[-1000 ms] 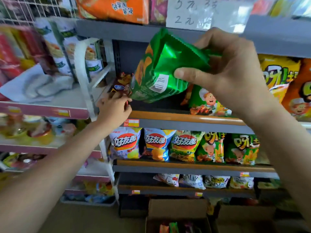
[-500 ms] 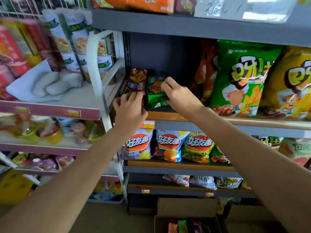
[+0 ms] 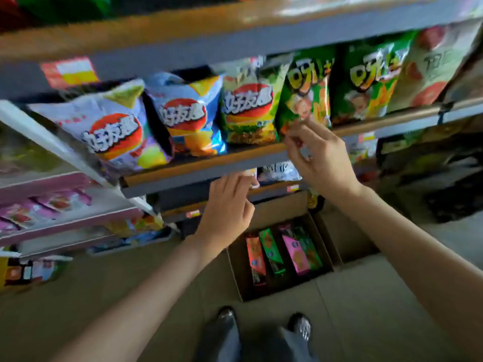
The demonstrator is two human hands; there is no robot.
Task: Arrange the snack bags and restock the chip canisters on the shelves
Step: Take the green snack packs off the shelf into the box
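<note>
Orange-edged and grey-fronted, the shelf before us carries a row of snack bags standing upright along its lip. From our left we count a pale lilac bag, a blue bag, a green-and-yellow bag, then two green bags side by side, and a pale bag with red marks at the far right. The picture is smeared by motion, so the print on them is hard for us to read.

Our right hand is raised to the shelf lip just below the first green bag, its fingertips close against the bag's bottom edge. Thumb and forefinger are bent toward each other, but we cannot tell whether they pinch the bag or only touch it, so the state of that grip is uncertain.

Our left hand sits lower, under the shelf front, with fingers loosely extended and holding nothing; its grip is wide.

On the floor below, between our arms, an open cardboard box holds several narrow packets in orange, green and pink, lying side by side. Our shoes show at the bottom edge. A second rack with pink-fronted shelves stands to our left
</note>
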